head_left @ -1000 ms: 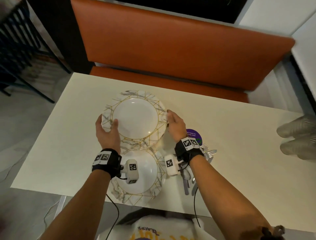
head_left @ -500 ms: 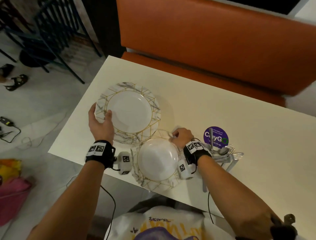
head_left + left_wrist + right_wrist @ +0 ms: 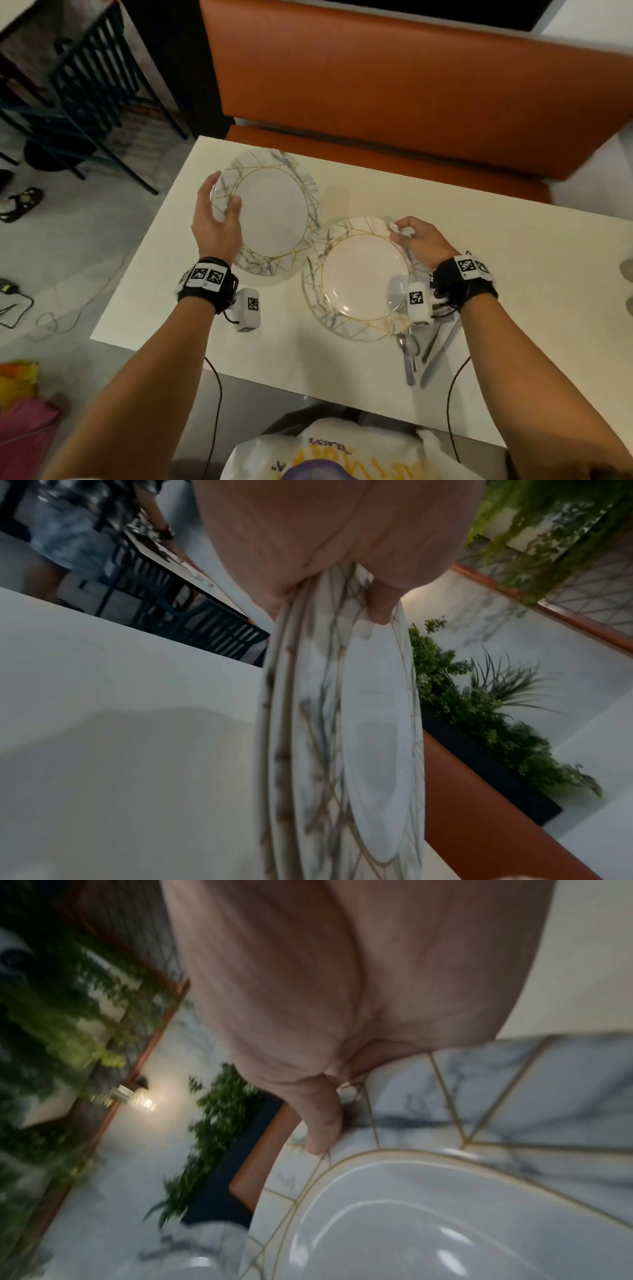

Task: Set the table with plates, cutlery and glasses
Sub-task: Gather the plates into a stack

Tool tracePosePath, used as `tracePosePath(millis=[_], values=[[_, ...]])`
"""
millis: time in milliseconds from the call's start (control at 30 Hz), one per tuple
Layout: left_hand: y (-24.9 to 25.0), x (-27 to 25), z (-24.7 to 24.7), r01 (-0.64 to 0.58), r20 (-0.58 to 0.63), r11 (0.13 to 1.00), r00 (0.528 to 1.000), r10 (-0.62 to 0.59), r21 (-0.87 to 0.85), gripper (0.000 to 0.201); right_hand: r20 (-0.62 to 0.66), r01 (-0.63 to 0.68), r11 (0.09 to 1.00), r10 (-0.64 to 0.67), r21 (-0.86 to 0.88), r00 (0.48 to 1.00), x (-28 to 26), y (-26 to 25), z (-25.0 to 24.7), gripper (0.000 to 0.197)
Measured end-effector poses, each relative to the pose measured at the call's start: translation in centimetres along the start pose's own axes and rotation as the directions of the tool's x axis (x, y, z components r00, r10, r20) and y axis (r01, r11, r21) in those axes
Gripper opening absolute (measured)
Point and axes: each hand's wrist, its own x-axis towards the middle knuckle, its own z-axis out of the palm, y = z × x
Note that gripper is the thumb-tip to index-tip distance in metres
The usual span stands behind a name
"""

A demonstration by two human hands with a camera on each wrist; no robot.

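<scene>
Setting is at an early stage. On the table (image 3: 513, 274), the left hand (image 3: 215, 222) has its grip round the rim of a far-left plate stack (image 3: 274, 209); whether this is lifted cannot be told. The right hand (image 3: 419, 240) pinches the near plate (image 3: 359, 277). Cutlery (image 3: 416, 346) lies heaped beside it, unsorted. No glasses are placed.

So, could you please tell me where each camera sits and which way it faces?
Head: worn on the head, looking down at the white table; both forearms, left hand, right hand.
Left wrist: under the left hand, looking along its grip on stacked marble-patterned, gold-lined plates.
Right wrist: under the right hand, facing a second marble-patterned plate.
Shared: head and left wrist both show the stacked plates; head and right wrist the second plate.
</scene>
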Motion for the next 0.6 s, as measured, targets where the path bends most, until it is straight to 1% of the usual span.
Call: tracePosePath(millis=[100,167,267,333,400,500,533,600], values=[[-0.6,-1.4,1.9,0.050,0.104,0.998,0.993,-0.046,-0.033,0.049,-0.106,-0.037,0.994,0.048,0.106,0.993,-0.2,1.0,-1.5,0.018],[-1.3,-2.6,3.0,0.102,0.156,0.993,0.984,-0.091,-0.065,0.048,-0.165,-0.064,0.978,0.098,0.200,0.981,-0.2,2.2,-1.4,0.020],[-1.7,-4.5,4.7,0.172,0.210,0.980,0.966,-0.148,-0.100,0.049,-0.229,-0.090,0.939,0.173,0.332,0.958,-0.9,4.1,-0.7,0.025],[-1.7,-5.6,5.7,0.247,0.227,0.960,0.950,-0.213,-0.134,0.049,-0.270,-0.090,0.920,0.204,0.381,0.941,-1.6,4.4,0.2,0.026],[-1.7,-6.4,6.7,0.336,0.249,0.925,0.925,-0.288,-0.178,0.047,-0.302,-0.093,0.925,0.214,0.369,0.929,-2.1,4.7,1.2,0.027],[-1.6,-7.2,8.1,0.443,0.316,0.867,0.876,-0.364,-0.230,0.045,-0.312,-0.091,0.948,0.189,0.304,0.931,-2.4,5.1,2.6,0.030],[-1.8,-7.3,8.6,0.464,0.332,0.853,0.864,-0.378,-0.237,0.044,-0.319,-0.083,0.957,0.174,0.278,0.932,-2.6,5.0,2.9,0.033],[-1.2,-7.9,9.5,0.478,0.348,0.843,0.855,-0.384,-0.245,0.040,-0.345,-0.097,0.967,0.176,0.234,0.922,-2.9,4.9,3.4,0.038]])
